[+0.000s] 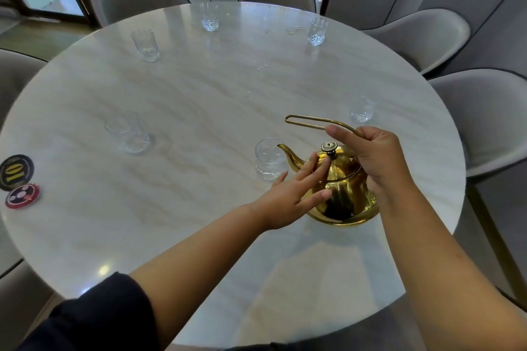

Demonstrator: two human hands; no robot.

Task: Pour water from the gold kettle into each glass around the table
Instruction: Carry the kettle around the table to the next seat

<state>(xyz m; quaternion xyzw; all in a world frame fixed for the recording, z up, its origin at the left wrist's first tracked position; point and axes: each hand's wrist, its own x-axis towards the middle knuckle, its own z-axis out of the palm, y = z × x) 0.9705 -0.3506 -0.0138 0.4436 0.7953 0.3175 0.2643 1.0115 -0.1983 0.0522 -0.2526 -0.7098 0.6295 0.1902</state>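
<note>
The gold kettle (343, 196) stands on the round marble table (199, 100) at the near right, its spout pointing left toward a glass (268, 159). My right hand (376, 157) grips the kettle's thin looped handle (306, 120). My left hand (296, 194) lies flat against the kettle's body and lid, fingers spread. Several more clear glasses stand around the table: near left (129, 132), far left (145, 45), far middle (209, 17), far right (317, 31) and right (361, 110).
Two round black and red coasters (17, 179) lie at the table's left edge. Grey upholstered chairs (422, 37) ring the table. Small water drops (262, 67) sit on the far middle of the top.
</note>
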